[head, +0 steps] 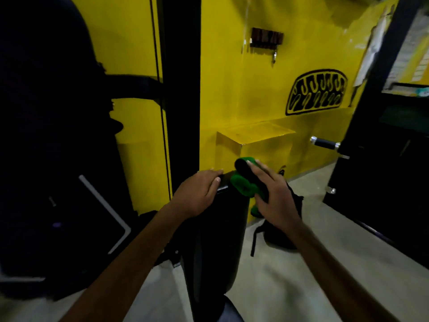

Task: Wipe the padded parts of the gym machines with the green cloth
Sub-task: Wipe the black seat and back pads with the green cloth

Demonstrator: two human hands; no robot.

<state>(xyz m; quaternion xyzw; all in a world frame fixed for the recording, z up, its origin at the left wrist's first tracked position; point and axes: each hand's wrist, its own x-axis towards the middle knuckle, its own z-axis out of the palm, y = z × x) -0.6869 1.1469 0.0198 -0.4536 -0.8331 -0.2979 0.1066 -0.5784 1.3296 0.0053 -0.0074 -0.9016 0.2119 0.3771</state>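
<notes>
Head view, single frame; dim lighting, dark surfaces hard to separate.

Right hand (271, 194) lies over the green cloth (243, 184), fingers fairly straight and spread, pressing the cloth against a black roller pad (242, 167) at the far end of the machine; cloth bunched under and beside the palm, one fold showing above the fingertips and another below the wrist; whether the thumb hooks round the roller cannot be told.

Left hand (199, 194) rests on the top edge of the long black padded seat (216, 240), fingers laid flat over the edge, thumb alongside; it holds nothing, appears to steady the pad.

Key relation: the seat pad's long axis runs from the person's body outward toward the yellow wall (255, 89); the roller sits at its far end, just beyond and right of the left hand; cloth is already under the right hand, so the right is the working hand; the two hands are near each other, not touching.

Judgement: wiping of the roller in progress; the long seat surface toward the body probably remains, reachable by drawing the cloth back along the pad's length.

Risk: a black backpack (278, 228) lies on the floor just right of the pad.
</notes>
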